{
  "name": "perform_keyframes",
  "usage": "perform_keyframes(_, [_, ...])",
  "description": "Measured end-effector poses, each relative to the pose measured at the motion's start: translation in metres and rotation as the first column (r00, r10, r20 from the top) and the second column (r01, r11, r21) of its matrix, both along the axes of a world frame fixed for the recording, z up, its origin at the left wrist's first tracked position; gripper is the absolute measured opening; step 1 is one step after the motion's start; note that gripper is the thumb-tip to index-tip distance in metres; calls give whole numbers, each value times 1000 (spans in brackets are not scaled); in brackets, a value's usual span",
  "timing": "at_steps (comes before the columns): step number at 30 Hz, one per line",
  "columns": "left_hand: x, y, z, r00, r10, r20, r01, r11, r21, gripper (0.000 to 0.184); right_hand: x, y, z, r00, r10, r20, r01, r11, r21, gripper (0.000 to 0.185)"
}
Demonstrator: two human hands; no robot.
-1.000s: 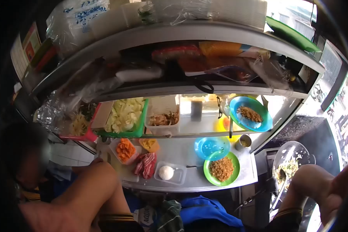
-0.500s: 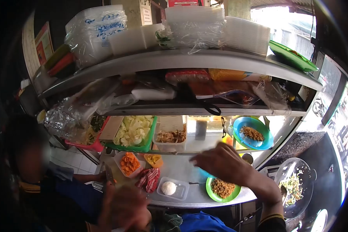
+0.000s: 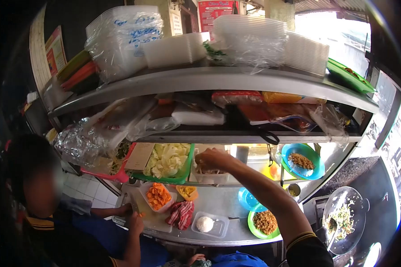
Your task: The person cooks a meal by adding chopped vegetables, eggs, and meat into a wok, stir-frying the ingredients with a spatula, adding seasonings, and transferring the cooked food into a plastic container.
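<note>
My right hand [image 3: 214, 160] reaches into the clear plastic container [image 3: 213, 179] of brown shredded meat, fingers curled down and pressed into the meat, which the hand mostly covers. Only a small part of my left hand [image 3: 196, 258] shows at the bottom edge, beside a grey-green cloth [image 3: 202, 263]; its fingers are mostly hidden. Below my right forearm, a green plate [image 3: 251, 227] bears fried rice [image 3: 265, 222]. A white ball of rice [image 3: 205, 224] sits in an open plastic box [image 3: 221, 227] on the metal counter.
Left, a co-worker's hands [image 3: 136, 221] work at a cutting board beside sliced carrots [image 3: 157, 196]. A red-striped cloth [image 3: 181, 215] lies nearby. Cabbage [image 3: 168, 160] fills a green basket. A blue plate [image 3: 314, 156] of rice stands right, above a wok [image 3: 359, 238]. A shelf [image 3: 209, 76] overhangs everything.
My right hand has moved left and away from me, from above the fried rice into the meat container. My left hand has dropped from lower left to the bottom edge. The view has shifted.
</note>
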State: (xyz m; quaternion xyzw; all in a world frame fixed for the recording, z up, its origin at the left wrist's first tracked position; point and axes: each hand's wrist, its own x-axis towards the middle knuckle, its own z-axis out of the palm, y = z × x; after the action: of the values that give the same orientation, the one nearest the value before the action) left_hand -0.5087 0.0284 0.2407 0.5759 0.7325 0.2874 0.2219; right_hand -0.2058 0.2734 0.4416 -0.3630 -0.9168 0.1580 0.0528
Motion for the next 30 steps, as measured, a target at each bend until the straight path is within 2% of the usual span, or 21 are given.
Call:
perform_keyframes(1, [-31,7,-5,988,90,-129,-91,996,-5,12,-1,16,-7,997,69,-22,-67,994,82,20])
perform_keyframes(2, [-54,11,-11,963,156,-220,-162,987,-10,12,-1,28,-8,996,46,-79,-38,994,107,20])
perform_keyframes(3, [-67,13,-16,946,188,-264,-198,980,-14,12,1,35,-8,990,22,-137,-5,992,123,20])
perform_keyframes(5, [-83,22,-29,911,233,-341,-250,968,-7,13,13,11,38,973,-153,-171,179,973,144,30])
perform_keyframes(6, [-83,25,-26,896,252,-365,-271,963,-1,13,16,14,38,978,-130,-161,166,957,237,32])
perform_keyframes(7, [-85,26,-22,897,250,-364,-270,963,-6,13,19,17,37,973,-193,-127,216,954,208,35])
perform_keyframes(9, [-88,24,-8,964,226,-143,-232,972,-27,17,19,15,42,942,-203,265,140,961,240,28])
perform_keyframes(10, [-88,22,-8,965,222,-141,-228,973,-27,17,18,8,45,941,-206,267,143,960,240,28])
perform_keyframes(12, [-87,19,-12,924,129,-360,-163,985,-63,19,17,-11,43,806,-165,569,137,986,91,28])
perform_keyframes(13, [-88,20,-15,916,123,-382,-161,985,-68,19,18,-17,39,786,-131,605,63,989,133,28])
perform_keyframes(15, [-91,23,-23,926,151,-345,-189,979,-80,18,13,-19,20,791,-225,569,63,955,290,25])
perform_keyframes(17, [-95,26,-25,935,172,-310,-207,975,-84,18,7,-10,5,794,-234,561,63,950,307,24])
perform_keyframes(22, [-102,29,-29,940,195,-280,-230,968,-98,18,11,-5,13,803,-195,563,15,951,308,20])
perform_keyframes(24, [-105,29,-29,941,202,-270,-238,965,-106,18,18,15,5,942,-156,297,133,986,96,23])
perform_keyframes(25, [-105,27,-31,940,206,-271,-244,963,-114,18,23,21,3,942,-152,299,129,987,98,23])
perform_keyframes(27, [-108,28,-32,936,219,-277,-263,955,-134,18,29,30,1,993,-99,70,112,970,-215,27])
perform_keyframes(28, [-109,28,-33,938,212,-275,-254,959,-128,18,24,36,1,989,-7,151,47,964,-262,30])
perform_keyframes(29, [-110,29,-33,940,212,-269,-250,961,-117,18,26,35,-3,989,-11,149,50,963,-263,30])
perform_keyframes(30, [-109,30,-33,941,210,-264,-246,963,-111,18,26,20,6,963,24,267,18,988,-154,30])
